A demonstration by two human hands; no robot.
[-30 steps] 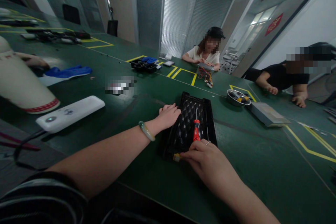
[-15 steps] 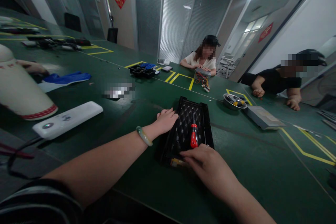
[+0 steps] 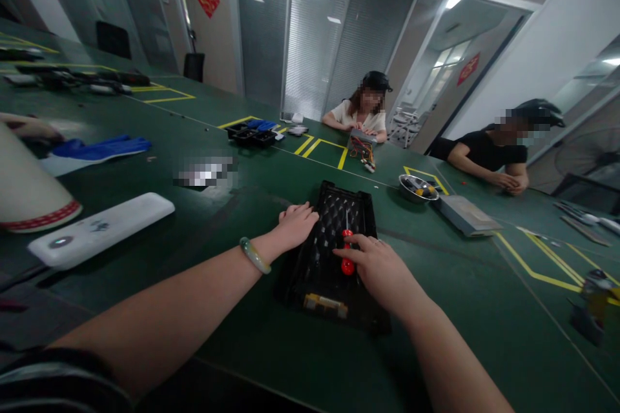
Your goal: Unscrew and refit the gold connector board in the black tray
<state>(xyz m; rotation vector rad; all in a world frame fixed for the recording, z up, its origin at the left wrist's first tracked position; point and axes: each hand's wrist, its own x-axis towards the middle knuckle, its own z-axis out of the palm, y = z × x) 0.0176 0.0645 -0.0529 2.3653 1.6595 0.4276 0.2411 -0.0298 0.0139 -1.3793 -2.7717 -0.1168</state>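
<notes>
In front of me on the green table lies a black plastic tray (image 3: 334, 284), shallow, with a diamond-quilted inner face and a yellowish strip at its near end. My left hand (image 3: 296, 224), a jade-like bangle on its wrist, grips the tray's left edge, the fingertips over the rim. A red-handled screwdriver (image 3: 347, 266) rests inside the tray, its shaft pointing away from me. Over its handle reaches my right hand (image 3: 380, 264), fingers stretched out and apart, one lying across the handle. The thumb's position is hidden.
A long white device (image 3: 104, 229) with a cable and a pale container (image 3: 33, 181) stand left. Blue gloves (image 3: 104, 147) lie behind them. Right are a metal bowl (image 3: 419, 188) of parts and a grey box (image 3: 467, 214). Two people sit across the table.
My right hand has moved from the tray's near end up to the screwdriver's handle, uncovering the yellowish strip. My left hand stays at the tray's edge. The view has shifted slightly right.
</notes>
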